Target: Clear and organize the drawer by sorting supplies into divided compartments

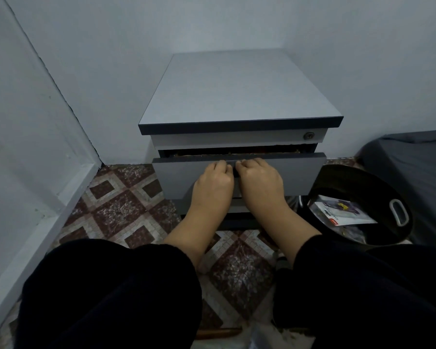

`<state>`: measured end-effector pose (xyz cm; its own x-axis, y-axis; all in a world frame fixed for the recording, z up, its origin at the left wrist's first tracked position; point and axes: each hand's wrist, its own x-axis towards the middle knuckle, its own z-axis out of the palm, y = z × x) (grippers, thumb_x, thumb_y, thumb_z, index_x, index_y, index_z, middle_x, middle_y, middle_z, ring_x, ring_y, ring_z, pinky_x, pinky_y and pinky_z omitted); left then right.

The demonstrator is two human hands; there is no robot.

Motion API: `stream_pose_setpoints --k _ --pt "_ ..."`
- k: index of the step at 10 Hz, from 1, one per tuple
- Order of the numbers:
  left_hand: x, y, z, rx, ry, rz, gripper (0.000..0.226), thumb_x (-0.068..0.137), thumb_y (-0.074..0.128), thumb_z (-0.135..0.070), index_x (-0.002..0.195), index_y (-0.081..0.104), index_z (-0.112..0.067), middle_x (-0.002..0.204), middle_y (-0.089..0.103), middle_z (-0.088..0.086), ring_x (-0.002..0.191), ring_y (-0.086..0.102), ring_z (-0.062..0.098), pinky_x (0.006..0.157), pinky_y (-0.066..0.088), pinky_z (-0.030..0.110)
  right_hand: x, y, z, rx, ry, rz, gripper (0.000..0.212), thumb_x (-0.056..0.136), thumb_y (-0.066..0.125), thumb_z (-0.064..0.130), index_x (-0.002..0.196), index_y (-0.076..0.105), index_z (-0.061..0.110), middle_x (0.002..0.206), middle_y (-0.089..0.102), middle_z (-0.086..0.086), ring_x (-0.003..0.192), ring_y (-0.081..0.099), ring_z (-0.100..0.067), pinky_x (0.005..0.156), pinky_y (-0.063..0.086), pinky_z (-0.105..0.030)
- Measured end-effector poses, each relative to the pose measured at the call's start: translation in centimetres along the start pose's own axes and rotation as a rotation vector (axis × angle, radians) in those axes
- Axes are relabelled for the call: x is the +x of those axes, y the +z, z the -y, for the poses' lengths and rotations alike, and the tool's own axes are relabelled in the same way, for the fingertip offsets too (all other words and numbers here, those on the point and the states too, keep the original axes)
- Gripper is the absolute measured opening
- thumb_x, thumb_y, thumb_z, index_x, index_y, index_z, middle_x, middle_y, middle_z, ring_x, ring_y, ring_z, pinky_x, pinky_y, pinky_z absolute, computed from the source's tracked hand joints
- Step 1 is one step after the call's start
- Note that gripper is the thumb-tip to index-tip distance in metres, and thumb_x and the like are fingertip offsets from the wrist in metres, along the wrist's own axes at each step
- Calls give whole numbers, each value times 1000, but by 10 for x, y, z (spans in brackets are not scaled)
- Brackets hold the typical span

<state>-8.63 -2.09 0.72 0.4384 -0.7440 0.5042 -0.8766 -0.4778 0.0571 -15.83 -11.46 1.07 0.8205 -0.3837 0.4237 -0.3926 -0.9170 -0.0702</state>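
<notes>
You are at the very start: the drawer [275, 172] of the grey cabinet [237, 96] in the room corner is open only by a narrow gap, and nothing is sorted yet. Your left hand [213, 181] and right hand [258, 180] sit side by side at the middle of the drawer's top edge, each grip curled over that edge. The gap is dark; the supplies and the compartments inside cannot be seen. A black bin [378, 238] with papers stands on the floor beside the cabinet's right side.
</notes>
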Motion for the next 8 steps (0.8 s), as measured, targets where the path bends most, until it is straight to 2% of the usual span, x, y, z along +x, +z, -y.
stream_pose_setpoints --k 1,2,3,4,5,6,7,8 --pt "8 4 1 0 -10 62 40 51 86 10 87 68 8 75 62 17 62 62 30 39 45 28 8 3 0 14 6 60 45 84 60 -3 129 55 -3 128 59 -19 121 53 -32 97 46 -37" --pt "13 8 0 -20 -44 100 39 56 82 12 92 67 9 81 63 19 69 63 32 47 51 32 12 9 -1 46 2 99 52 92 51 2 143 38 -1 147 41 -17 139 35 -29 112 29 -32" --pt "21 9 -1 -32 -85 118 31 84 60 7 115 59 7 105 59 19 95 59 32 69 51 36 17 14 -5 68 -1 104 58 92 52 3 146 31 0 152 33 -17 143 28 -27 115 22 -29" --pt "29 6 -2 1 -90 137 30 95 46 0 124 53 2 118 53 15 108 50 27 79 44 31 20 16 -8 78 0 113 60 93 51 3 148 28 1 153 30 -16 144 24 -27 116 18 -28" --pt "30 3 -3 -18 -104 140 29 96 45 -2 124 53 1 120 52 14 110 49 26 78 42 30 18 16 -7 100 14 128 61 94 50 3 149 25 2 155 26 -15 145 20 -26 117 18 -28" --pt "28 1 -2 -31 -146 222 39 93 49 0 132 48 -3 126 48 12 113 48 24 78 41 29 14 17 -7 122 20 157 65 92 52 4 150 22 2 157 22 -15 147 16 -25 119 17 -31" --pt "25 -6 0 -108 -184 369 57 92 54 -7 145 34 -7 149 32 13 136 32 28 107 36 36 13 9 -6 152 73 254 74 91 59 14 152 17 8 160 12 -10 148 8 -22 120 15 -43" --pt "2 -16 -1 -172 -186 488 70 95 53 -23 153 12 -19 160 10 6 147 5 29 119 13 46 -3 -3 -6 181 103 351 70 94 53 25 153 16 19 161 7 -3 148 2 -19 117 6 -49"
